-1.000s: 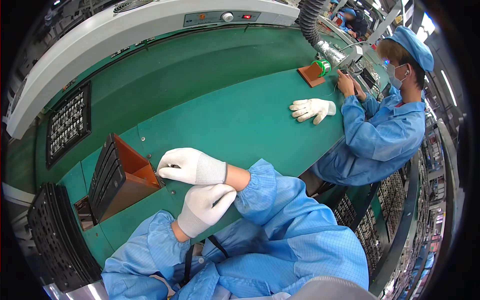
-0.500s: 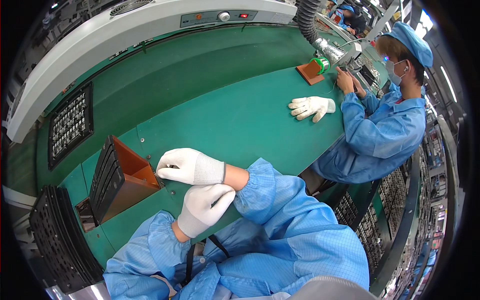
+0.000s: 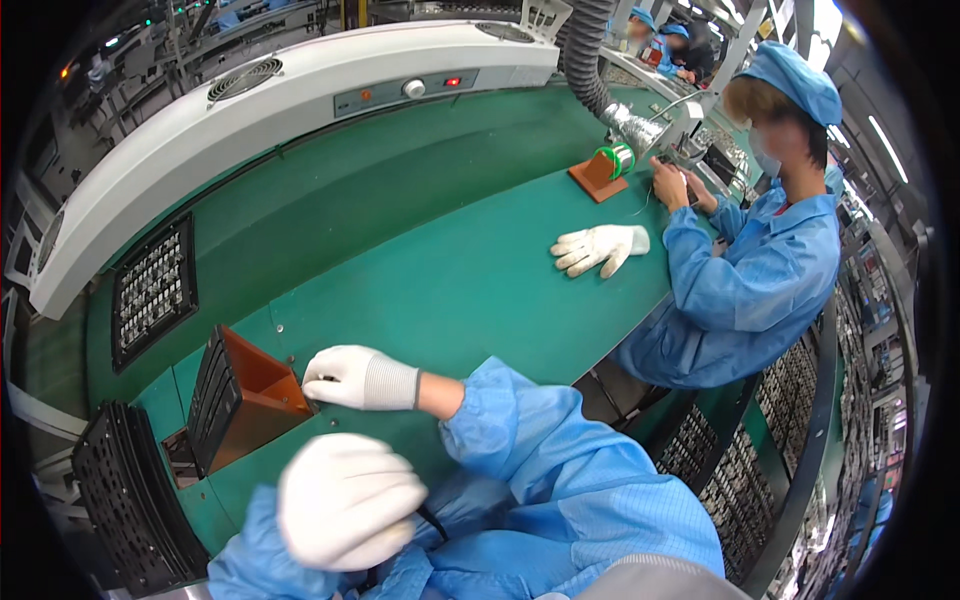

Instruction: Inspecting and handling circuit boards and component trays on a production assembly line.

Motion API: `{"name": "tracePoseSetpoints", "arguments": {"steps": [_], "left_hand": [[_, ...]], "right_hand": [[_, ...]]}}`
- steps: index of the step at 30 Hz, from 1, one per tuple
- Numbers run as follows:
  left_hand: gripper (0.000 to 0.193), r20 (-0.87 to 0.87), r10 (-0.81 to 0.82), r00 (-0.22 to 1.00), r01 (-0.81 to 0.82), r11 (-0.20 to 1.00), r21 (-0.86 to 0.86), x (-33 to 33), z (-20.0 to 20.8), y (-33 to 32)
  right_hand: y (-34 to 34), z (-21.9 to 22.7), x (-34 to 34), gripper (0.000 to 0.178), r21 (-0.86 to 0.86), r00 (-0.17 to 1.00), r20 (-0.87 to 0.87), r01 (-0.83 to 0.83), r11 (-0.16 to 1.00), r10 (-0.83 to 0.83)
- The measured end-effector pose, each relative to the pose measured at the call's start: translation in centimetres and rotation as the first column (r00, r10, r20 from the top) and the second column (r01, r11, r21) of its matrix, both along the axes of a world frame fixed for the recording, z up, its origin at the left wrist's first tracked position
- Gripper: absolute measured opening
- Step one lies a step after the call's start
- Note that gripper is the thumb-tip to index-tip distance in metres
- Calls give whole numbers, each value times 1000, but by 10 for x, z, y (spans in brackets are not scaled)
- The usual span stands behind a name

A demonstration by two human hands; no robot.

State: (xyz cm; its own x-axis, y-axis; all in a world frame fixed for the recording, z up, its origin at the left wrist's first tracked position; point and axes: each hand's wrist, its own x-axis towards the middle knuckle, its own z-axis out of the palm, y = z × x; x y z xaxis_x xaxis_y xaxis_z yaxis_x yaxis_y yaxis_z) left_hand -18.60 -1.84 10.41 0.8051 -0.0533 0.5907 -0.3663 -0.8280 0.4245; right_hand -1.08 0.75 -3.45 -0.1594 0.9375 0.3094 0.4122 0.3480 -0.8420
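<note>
My right hand (image 3: 362,379), in a white knit glove, reaches over the green bench beside an orange-brown open-topped holder (image 3: 265,378). Its thumb and fingers are pinched together at the holder's right corner; whatever lies between them is too small to make out. Nearer to me, my left hand (image 3: 350,500), also white-gloved, is raised with its back facing up. Its fingers are curled and pressed together, slightly blurred, and their inner side is hidden. Dark slotted plates (image 3: 213,395) form the left side of the holder.
Black trays (image 3: 125,490) are stacked at the left edge. A loose white glove (image 3: 600,249) lies on the green bench (image 3: 440,290). Beyond it stands a brown stand with a green-rimmed spool (image 3: 600,174). A co-worker (image 3: 750,270) sits at right. A white overhead unit (image 3: 290,105) spans the back.
My left hand has moved away from my right wrist, toward me and upward. The right hand stays by the holder, its fingers still pinched. The view has shifted slightly.
</note>
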Motion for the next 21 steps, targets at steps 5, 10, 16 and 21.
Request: {"name": "tracePoseSetpoints", "arguments": {"steps": [5, 10, 16, 21], "left_hand": [[32, 344, 690, 637, -483, 705, -520, -56, 13, 24], [46, 197, 833, 517, -87, 280, -956, -129, 0, 139], [59, -77, 846, 527, 233, -231, -945, -173, -47, 212], [85, -229, 890, 394, 244, -341, -908, -157, -49, 222]], "right_hand": [[-5, 3, -4, 29, -58, 1000, 4, -15, 998, 16], [-6, 4, -3, 26, 3, 999, 48, 18, 1000, -19], [-7, 5, 4, 21, 245, 978, 200, -112, 963, 63], [-6, 14, -2, 23, -70, 993, 54, -105, 992, 108]]}}
